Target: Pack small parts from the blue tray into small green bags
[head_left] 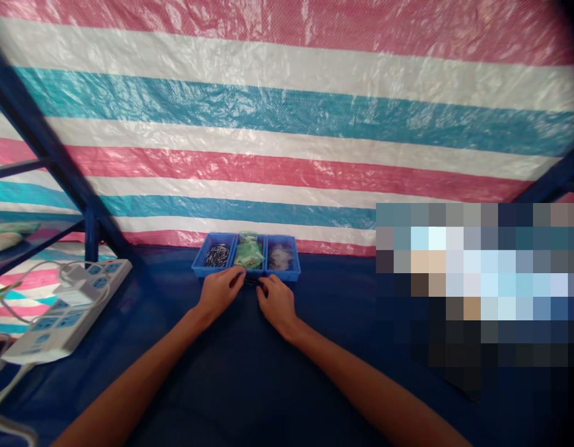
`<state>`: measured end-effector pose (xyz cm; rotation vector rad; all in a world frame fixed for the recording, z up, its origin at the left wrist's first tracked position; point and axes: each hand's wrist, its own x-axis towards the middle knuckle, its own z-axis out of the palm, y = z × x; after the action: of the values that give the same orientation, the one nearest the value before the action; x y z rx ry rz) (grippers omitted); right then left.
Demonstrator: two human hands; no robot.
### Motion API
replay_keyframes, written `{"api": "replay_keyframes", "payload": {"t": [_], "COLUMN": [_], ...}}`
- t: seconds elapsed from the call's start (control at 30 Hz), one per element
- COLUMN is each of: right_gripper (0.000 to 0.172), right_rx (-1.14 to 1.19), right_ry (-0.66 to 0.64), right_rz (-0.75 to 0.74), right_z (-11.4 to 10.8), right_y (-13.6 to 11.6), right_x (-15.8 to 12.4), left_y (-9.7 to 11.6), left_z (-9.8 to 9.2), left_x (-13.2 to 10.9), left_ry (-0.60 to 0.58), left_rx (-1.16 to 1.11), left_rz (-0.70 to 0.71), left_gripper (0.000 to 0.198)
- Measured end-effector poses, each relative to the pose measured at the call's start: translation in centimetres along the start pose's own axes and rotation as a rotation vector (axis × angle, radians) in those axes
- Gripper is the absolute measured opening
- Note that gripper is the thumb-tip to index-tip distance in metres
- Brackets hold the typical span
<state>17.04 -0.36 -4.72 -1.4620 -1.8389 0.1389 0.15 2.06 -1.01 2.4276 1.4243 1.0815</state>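
Two hands (222, 292) (278, 302), something dark (251, 282) between, three blue bins (284, 275)

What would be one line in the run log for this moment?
left hand at thin dark item; right hand at same item; three blue trays just beyond; power strip left

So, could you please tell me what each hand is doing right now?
Left hand: fingers closed, apparently pinching a thin dark item.
Right hand: fingers closed, apparently pinching the item's other end.

Dark blue tabletop (240, 385) with three blue bins (255, 272) abreast, white power strip (68, 320) leftward.
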Motion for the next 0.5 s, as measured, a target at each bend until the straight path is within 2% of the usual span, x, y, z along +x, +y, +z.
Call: {"api": "replay_keyframes", "payload": {"t": [0.1,0.2,0.37,0.5], "right_gripper": [0.02,0.021,0.023,0.023], "right_rx": [0.025,-0.013,-0.112,-0.129], "right_ry": [-0.022,-0.081,-0.204,-0.214], "right_rz": [-0.007,0.007,0.059,0.058], "right_z": [-0.3,-0.7,-1.2,-1.3], "right_y": [0.2,0.1,-0.6,-0.9], "right_x": [0.4,0.6,0.3,0.2], "left_y": [-0.8,-1.1,-1.4,-1.7], "left_z": [0.2,0.4,0.6,0.7], "left_x": [-0.4,-0.4,-0.3,-0.4], "left_ry": [-0.122,-0.187,-0.266,-0.308], "left_rx": [0.205,0.327,0.371,0.4], "left_rz": [0.075,0.132,0.167,0.166], "left_gripper": [0.019,0.024,0.028,0.027]}}
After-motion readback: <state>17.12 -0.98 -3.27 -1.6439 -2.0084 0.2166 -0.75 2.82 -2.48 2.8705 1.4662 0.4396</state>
